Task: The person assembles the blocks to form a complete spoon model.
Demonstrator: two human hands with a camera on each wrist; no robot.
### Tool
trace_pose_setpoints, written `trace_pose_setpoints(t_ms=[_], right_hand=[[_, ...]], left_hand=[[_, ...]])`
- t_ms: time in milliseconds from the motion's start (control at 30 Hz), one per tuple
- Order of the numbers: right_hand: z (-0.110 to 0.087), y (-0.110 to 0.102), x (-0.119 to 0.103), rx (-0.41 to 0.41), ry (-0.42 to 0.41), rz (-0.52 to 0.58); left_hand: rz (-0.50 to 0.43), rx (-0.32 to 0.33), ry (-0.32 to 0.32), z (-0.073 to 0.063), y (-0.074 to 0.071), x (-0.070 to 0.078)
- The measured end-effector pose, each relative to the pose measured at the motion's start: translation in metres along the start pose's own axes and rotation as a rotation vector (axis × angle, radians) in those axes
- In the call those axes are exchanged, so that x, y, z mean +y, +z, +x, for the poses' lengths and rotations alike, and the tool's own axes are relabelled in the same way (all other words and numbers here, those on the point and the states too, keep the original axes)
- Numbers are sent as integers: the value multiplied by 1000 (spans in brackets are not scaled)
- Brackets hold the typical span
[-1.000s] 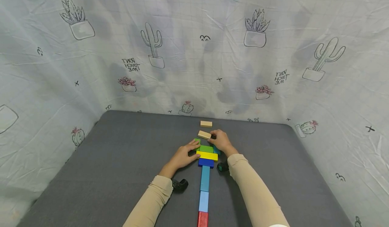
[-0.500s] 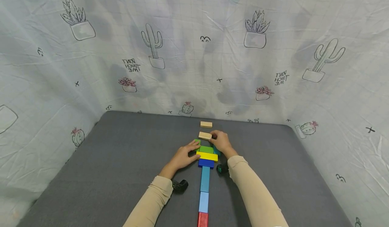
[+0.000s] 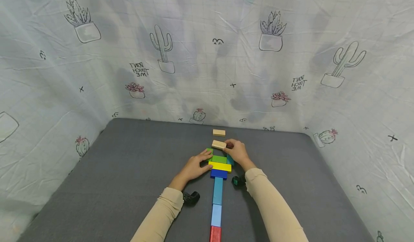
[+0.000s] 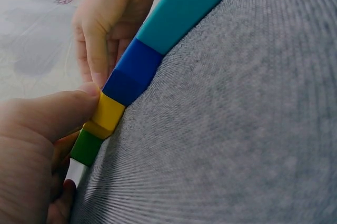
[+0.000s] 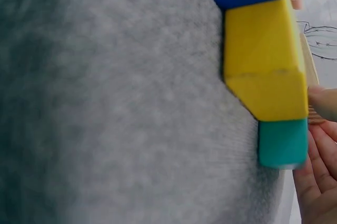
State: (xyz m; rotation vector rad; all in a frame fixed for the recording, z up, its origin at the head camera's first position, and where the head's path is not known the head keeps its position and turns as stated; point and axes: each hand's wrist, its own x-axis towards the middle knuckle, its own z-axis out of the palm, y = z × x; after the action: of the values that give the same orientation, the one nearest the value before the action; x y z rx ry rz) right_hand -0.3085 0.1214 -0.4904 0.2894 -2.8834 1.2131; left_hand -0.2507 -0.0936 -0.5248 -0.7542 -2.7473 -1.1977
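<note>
In the head view my right hand [image 3: 238, 153] pinches the right end of a plain wooden block [image 3: 218, 144]; a dark patch between finger and thumb is unclear. My left hand [image 3: 194, 167] rests beside the row, fingertips on a small green block [image 3: 210, 150] and thumb against the left end of a yellow block [image 3: 220, 166]. Between these lies another green block [image 3: 219, 159], with a teal block [image 3: 230, 160] on its right. A dark blue block [image 3: 219, 174] touches the yellow one. The left wrist view shows the thumb [image 4: 73, 105] at the yellow block's end.
A line of blocks runs toward me: a long teal one [image 3: 217, 190], a light blue one [image 3: 216, 215] and a red one [image 3: 215, 234]. Another wooden block [image 3: 219, 132] lies near the far edge of the grey table [image 3: 129, 155]. A patterned curtain [image 3: 200, 55] hangs behind.
The wooden block in my right hand has turned a little to lie straighter across the row and shifted slightly toward me and right. My left hand stays in place.
</note>
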Motion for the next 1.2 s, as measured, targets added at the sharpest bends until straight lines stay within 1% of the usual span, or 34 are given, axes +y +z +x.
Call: trace_pose_setpoints(t_ms=[267, 433, 633, 733, 967, 1200], right_hand=[[-2, 0, 6, 21, -15, 14], [-6, -4, 6, 26, -30, 28], [-12, -8, 6, 21, -17, 69], [-15, -9, 6, 26, -24, 80], [-19, -9, 8, 27, -39, 79], [-22, -10, 9, 19, -59, 79]], left_hand=[[4, -17, -13, -1, -1, 0], [5, -16, -20, 0, 0, -1], [15, -13, -17, 0, -1, 1], [16, -14, -22, 0, -1, 2], [23, -25, -28, 0, -3, 3], [2, -17, -25, 0, -3, 3]])
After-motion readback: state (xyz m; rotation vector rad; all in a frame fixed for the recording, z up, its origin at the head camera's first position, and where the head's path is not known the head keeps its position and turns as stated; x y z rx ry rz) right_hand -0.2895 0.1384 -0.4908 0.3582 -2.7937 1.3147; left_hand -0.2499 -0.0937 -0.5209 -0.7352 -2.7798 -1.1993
